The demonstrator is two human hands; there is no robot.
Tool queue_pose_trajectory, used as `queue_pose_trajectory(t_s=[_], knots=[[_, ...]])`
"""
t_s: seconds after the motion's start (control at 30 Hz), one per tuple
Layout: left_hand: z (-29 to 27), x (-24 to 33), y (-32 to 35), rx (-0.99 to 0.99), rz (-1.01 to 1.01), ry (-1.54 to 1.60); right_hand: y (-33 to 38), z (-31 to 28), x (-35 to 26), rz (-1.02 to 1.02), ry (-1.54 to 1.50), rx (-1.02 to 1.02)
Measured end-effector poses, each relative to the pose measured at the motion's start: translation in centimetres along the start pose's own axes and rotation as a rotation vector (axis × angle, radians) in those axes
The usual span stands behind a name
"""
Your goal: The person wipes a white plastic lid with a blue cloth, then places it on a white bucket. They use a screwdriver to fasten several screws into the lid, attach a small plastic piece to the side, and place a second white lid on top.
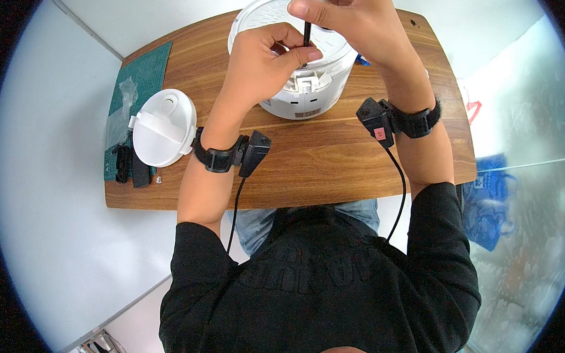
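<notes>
A white, round appliance body (285,108), like a rice cooker without its outer cover, stands at the far middle of the table. My right hand (349,18) is closed around the pale handle of a screwdriver (307,34), whose dark shaft points down at the appliance's front rim. Low on that shaft, my left hand (265,59) pinches with thumb and fingers just above a white hinge or latch part (309,82). The screwdriver's tip and any screw under it are hidden by my left fingers. Both wrists wear black strapped devices with cables.
A white oval lid (165,128) lies at the left, partly on a green cutting mat (147,63). Beside it are a clear plastic bag (127,94), black items (141,173) and a small metal piece (159,179). A blue bag (488,201) is beyond the wooden table's right edge.
</notes>
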State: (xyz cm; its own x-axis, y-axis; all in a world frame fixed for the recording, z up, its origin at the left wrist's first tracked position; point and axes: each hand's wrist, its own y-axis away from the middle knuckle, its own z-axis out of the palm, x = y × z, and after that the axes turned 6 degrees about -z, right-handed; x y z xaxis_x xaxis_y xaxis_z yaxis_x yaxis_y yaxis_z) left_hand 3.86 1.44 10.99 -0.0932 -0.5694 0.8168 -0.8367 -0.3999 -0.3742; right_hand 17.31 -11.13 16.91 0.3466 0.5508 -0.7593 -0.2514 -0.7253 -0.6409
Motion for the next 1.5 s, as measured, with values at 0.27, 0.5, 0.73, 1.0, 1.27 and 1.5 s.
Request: queue_pose_trajectory(t_s=[0.27, 0.5, 0.73, 1.0, 1.27, 1.5], knots=[[0.2, -0.4, -0.2, -0.011, 0.010, 0.071, 0.0, 0.0, 0.9, 0.005, -0.007, 0.049], [0.0, -0.6, 0.1, -0.071, 0.022, 0.043, -0.4, 0.3, -0.2, 0.008, -0.245, 0.104], [1.2, 1.3, 1.9, -0.049, 0.176, -0.550, -0.8, -4.2, 0.4, -0.150, -0.348, 0.292], [0.5, 0.2, 2.9, -0.144, 0.218, -0.428, 4.0, -8.1, 6.4, 0.102, 0.219, 0.142], [-5.6, -1.5, 4.6, -0.136, 0.140, -0.479, 5.8, -7.0, 6.6, 0.164, 0.146, -0.036], [-7.1, -2.4, 4.3, -0.019, 0.209, -0.544, 6.3, -4.1, 6.5, 0.014, 0.063, 0.000]])
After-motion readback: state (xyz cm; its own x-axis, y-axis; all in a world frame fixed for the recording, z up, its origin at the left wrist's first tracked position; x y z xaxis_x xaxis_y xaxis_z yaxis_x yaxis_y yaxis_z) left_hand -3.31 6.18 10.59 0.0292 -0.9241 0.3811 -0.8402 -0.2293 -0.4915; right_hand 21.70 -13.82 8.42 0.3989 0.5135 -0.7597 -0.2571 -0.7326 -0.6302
